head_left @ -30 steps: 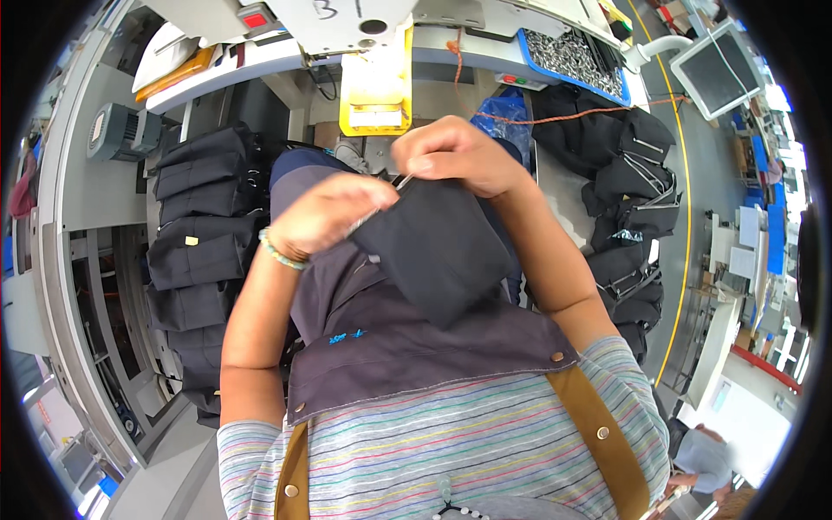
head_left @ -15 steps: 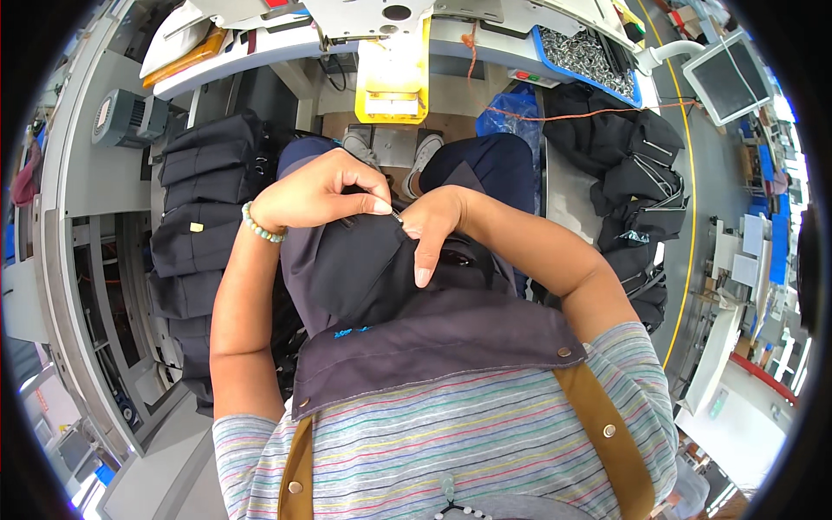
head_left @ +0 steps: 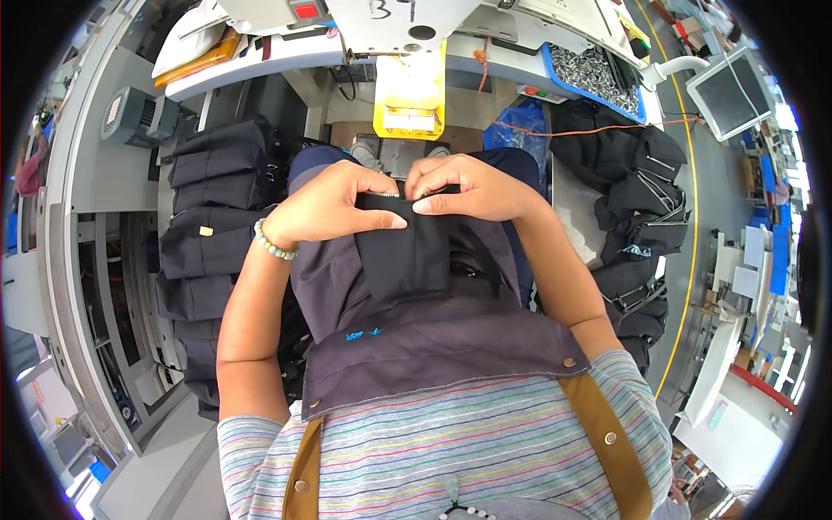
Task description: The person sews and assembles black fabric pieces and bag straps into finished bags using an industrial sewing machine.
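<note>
Cloth (head_left: 403, 256), black, hung over the person's lap, pinched at its far edge by the left hand (head_left: 325, 204) and the right hand (head_left: 477, 192).

The left hand's thumb lay straight across the near face, its tip pressed to the cloth, with the fingers bent behind the edge; pale zipper teeth (head_left: 381, 195) showed between them. The right hand closed just beside it, thumb tip on the near face and fingers curled over the far side, their tips partly hidden. A beaded bracelet (head_left: 276, 241) circled the left wrist. Below the cloth spread a dark apron (head_left: 433, 347); folded black pieces (head_left: 212, 234) were stacked to the left, and a counter (head_left: 260, 78) stood on the far side.
</note>
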### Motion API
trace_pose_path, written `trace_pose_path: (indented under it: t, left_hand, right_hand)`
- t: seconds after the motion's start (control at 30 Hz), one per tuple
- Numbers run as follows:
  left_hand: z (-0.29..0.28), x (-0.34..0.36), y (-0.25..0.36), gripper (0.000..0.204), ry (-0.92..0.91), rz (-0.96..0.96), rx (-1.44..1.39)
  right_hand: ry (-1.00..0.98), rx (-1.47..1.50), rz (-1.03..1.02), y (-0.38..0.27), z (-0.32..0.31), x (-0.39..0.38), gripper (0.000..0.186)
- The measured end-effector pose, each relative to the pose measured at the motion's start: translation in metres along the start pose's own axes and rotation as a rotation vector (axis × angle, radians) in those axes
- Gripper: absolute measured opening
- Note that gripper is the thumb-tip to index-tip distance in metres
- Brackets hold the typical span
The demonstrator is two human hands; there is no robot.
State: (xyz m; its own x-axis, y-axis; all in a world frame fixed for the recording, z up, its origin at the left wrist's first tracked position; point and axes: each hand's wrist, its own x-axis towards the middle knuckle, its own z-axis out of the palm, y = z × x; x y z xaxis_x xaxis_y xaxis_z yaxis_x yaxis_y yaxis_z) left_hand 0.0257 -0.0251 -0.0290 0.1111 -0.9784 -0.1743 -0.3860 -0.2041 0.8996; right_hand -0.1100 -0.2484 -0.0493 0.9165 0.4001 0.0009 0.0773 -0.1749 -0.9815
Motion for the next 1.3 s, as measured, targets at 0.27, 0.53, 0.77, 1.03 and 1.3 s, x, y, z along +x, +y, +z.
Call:
trace_pose_path:
  t: [0.27,0.53,0.77,1.03,1.3]
  left_hand:
    - [0.007,0.007,0.005,0.021,-0.008,0.007,-0.208]
    - [0.005,0.011,0.009,0.018,-0.018,-0.066,-0.288]
    - [0.003,0.018,0.013,0.019,-0.102,-0.095,-0.257]
    - [0.004,0.017,0.005,0.021,-0.009,-0.133,-0.163]
    - [0.016,0.028,0.027,0.016,0.007,-0.172,-0.189]
  right_hand:
    - [0.077,-0.015,0.073,0.006,-0.006,-0.011,0.027]
    - [-0.204,-0.056,0.09,-0.008,-0.018,-0.006,0.03]
    - [-0.415,-0.097,0.108,0.003,-0.028,-0.003,0.03]
    - [-0.3,0.027,0.123,0.013,-0.032,-0.008,0.03]
    - [-0.03,0.2,0.021,0.027,-0.015,-0.014,0.02]
